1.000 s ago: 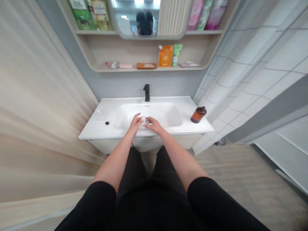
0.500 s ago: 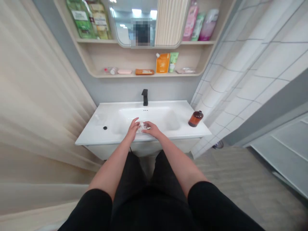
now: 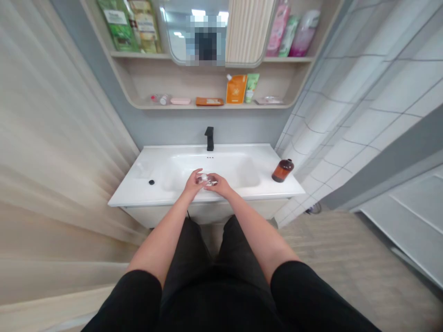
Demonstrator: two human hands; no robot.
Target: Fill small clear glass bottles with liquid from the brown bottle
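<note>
Over the front rim of the white sink (image 3: 242,170), my left hand (image 3: 192,185) and my right hand (image 3: 220,186) meet around a small clear, shiny object with a white part (image 3: 204,177). Fingers of both hands curl about its sides; its exact kind is too small to make out. To the right on the counter stands a brown bottle (image 3: 283,171) with an open dark neck. A small black cap (image 3: 151,182) lies on the counter's left side.
A black faucet (image 3: 209,138) rises behind the basin. On the lower shelf (image 3: 138,107) are an orange pouch (image 3: 236,89), a green tube (image 3: 251,88), a pink bar (image 3: 180,101) and an orange packet (image 3: 209,101). A beige curtain (image 3: 62,161) hangs at the left.
Both hands stay around the clear object, which has turned slightly between the fingers, so its white part shows differently. The camera view has shifted a little.
</note>
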